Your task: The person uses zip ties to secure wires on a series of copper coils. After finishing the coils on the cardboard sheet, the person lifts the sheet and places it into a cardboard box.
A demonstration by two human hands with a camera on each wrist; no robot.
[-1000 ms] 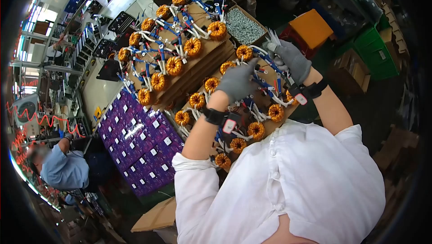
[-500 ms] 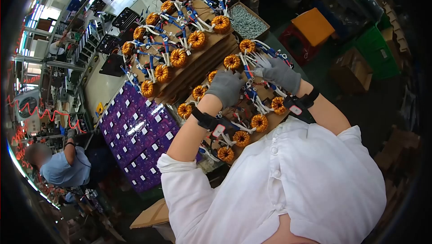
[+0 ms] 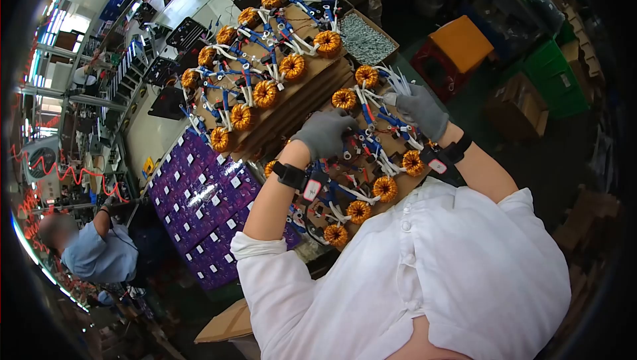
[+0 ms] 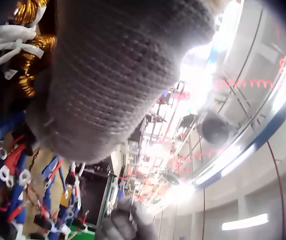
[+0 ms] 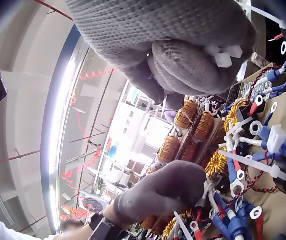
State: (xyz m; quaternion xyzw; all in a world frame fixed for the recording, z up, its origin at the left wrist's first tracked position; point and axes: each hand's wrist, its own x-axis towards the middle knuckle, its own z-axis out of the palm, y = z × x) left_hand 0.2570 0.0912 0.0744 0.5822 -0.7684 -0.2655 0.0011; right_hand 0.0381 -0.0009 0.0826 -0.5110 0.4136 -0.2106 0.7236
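In the head view, my gloved right hand [image 3: 423, 112] grips a bundle of white cable ties [image 3: 400, 84] at the right end of the front board. Their square heads [image 5: 224, 59] poke out of the curled fingers in the right wrist view. My gloved left hand [image 3: 325, 134] is bent down over the wires near the board's middle; I cannot tell whether its hidden fingertips pinch one. Orange copper-wound ring coils [image 3: 344, 99] with white, blue and red leads [image 5: 233, 217] lie in rows there. A white cable tie [image 5: 255, 165] crosses blue leads close below the right hand.
Behind, a stack of cardboard sheets [image 3: 292, 104] bears more coils [image 3: 265, 94]. A box of small metal parts [image 3: 365, 38] stands beyond it. Purple panels [image 3: 206, 207] lie at left; an orange-topped stool [image 3: 462, 43] stands at right. Another person [image 3: 99, 247] works far left.
Both hands have come back from the far right end of the front board. The left hand has moved leftward and down over the wires; the right hand keeps its cable ties.
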